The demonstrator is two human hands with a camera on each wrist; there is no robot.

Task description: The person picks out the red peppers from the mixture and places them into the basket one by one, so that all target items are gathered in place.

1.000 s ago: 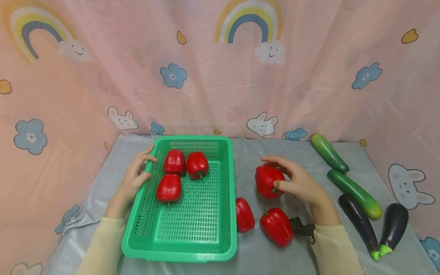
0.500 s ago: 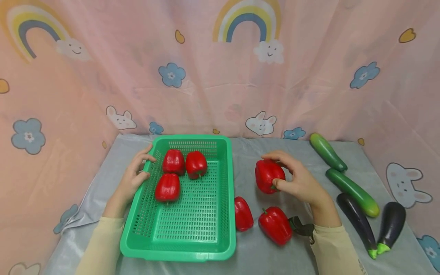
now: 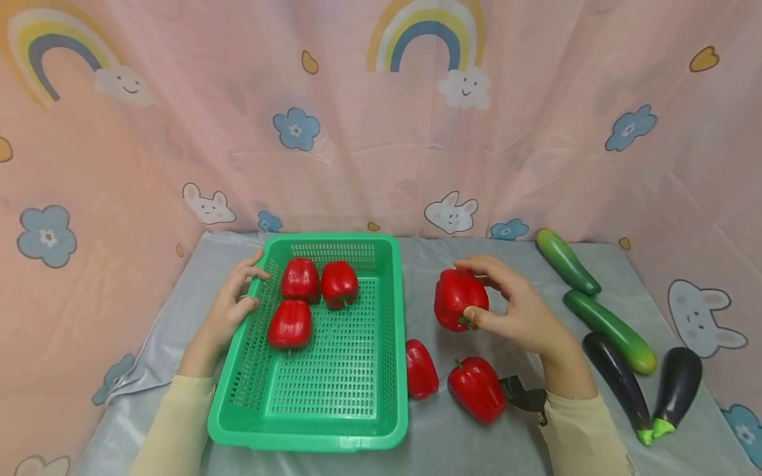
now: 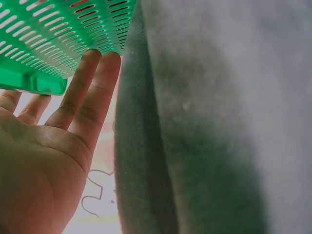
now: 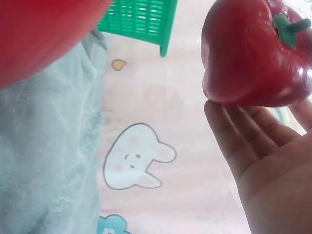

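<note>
My right hand (image 3: 516, 309) grips a red bell pepper (image 3: 455, 297) between thumb and fingers, above the grey cloth to the right of the green basket (image 3: 333, 441). In the right wrist view, this bell pepper (image 5: 253, 56) has its green stem showing and fingers beneath it. My left hand (image 3: 229, 307) holds the basket's left rim; in the left wrist view, two fingers (image 4: 92, 97) lie against the slotted outer wall. Inside the basket are three red bell peppers, one at the front (image 3: 290, 324). Another bell pepper (image 3: 421, 370) lies partly hidden against its right side, and one more (image 3: 476, 390) lies nearby.
On the right lie two green zucchini, the far one (image 3: 567, 261) and the near one (image 3: 612, 330), plus two dark eggplants, left (image 3: 619, 380) and right (image 3: 678, 383). A pink patterned curtain (image 3: 357, 178) stands behind the grey cloth (image 3: 428, 456).
My right hand has raised the bell pepper off the cloth and shifted it slightly left. My left hand stays at the basket rim.
</note>
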